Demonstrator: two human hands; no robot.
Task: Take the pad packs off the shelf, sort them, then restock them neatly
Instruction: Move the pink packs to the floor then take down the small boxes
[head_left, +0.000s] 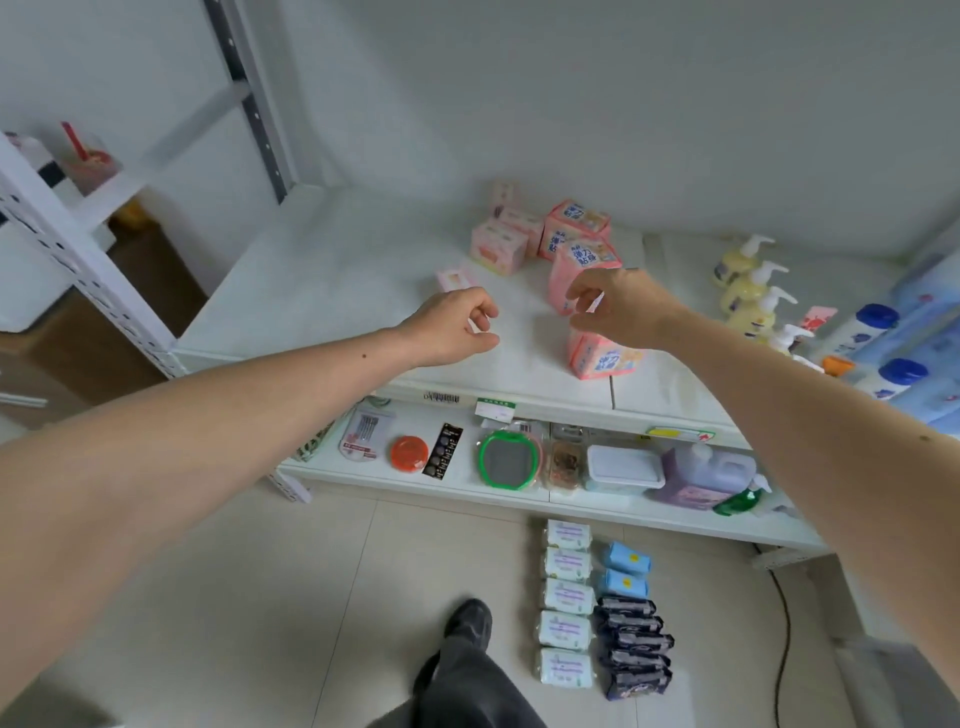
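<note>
Nearest, a dark shoe (470, 618) stands on the tiled floor (260, 597), with sorted pad packs beside it: a column of white packs (567, 597), then two blue packs (627, 570) and a stack of black packs (635, 644). Above, both bare arms reach over the white shelf (332, 280). The left hand (453, 327) hovers with fingers loosely curled, its grip narrow and holding nothing. The right hand (618, 306) likewise hangs loosely curled, empty, just in front of a pink pack (576, 270); another pink pack (602, 358) lies just below its wrist. More pink packs (514, 234) sit beyond both hands. Pump bottles (753, 286) stand right of the right hand.
</note>
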